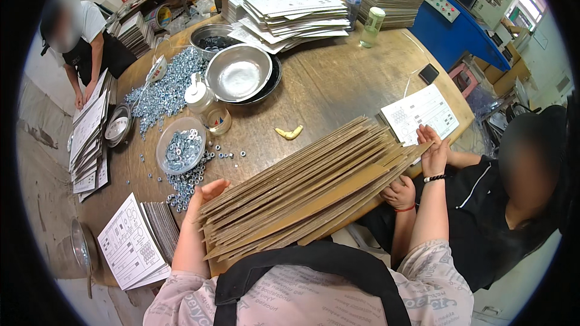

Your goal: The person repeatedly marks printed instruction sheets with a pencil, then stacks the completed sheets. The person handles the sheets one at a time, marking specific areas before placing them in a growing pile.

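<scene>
A thick, slightly fanned stack of thin brown boards (302, 184) stands on edge across the table in front of me. My left hand (212, 191) is pressed against its left end, fingers partly hidden behind the boards. At the right end my right hand (432, 145), below which sits a black bracelet, grips the boards with its fingers up along their edge. A co-worker's hand (399, 193) with a red string at the wrist touches the stack's lower right side. Just beyond that end lies a white printed sheet (421, 115).
Printed boards (134, 241) lie at my left. A clear tub (182, 146) of metal nuts, a pump bottle (208, 108), a steel bowl (238, 73) and a banana peel (289, 132) are on the table (338, 84). A phone (428, 73) lies far right. Co-workers stand around.
</scene>
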`<state>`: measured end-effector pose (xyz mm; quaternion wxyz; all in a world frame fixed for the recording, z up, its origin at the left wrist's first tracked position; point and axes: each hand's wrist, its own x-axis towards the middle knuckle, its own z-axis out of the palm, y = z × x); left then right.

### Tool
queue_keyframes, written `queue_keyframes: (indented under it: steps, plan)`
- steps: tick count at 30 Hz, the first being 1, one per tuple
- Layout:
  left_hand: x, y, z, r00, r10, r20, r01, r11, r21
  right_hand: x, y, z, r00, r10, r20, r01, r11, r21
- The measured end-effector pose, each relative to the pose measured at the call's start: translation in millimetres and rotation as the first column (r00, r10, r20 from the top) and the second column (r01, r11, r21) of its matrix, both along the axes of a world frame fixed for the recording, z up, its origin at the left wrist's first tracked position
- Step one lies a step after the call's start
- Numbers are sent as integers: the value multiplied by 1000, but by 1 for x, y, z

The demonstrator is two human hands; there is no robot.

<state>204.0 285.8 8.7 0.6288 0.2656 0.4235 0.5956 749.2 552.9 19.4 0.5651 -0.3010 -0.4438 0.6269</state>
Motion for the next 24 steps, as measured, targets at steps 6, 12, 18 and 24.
queue_keyframes:
  steps: [6, 12, 18, 24]
  plan:
    - [28, -19, -9, 942, 323, 85, -328, 943, 50, -31, 41, -15, 992, 116, -47, -124, 963, -241]
    - [5, -13, -19, 888, 272, 371, -291, 957, -6, -144, -15, -16, 988, 19, -154, -63, 957, -284]
    - [7, 4, 15, 892, 319, 322, -264, 943, -204, -167, -72, -40, 970, -226, -83, 210, 963, -167]
    - [28, -4, 33, 958, 262, 117, -258, 965, -45, -170, -83, 152, 544, -434, 719, -365, 649, 668]
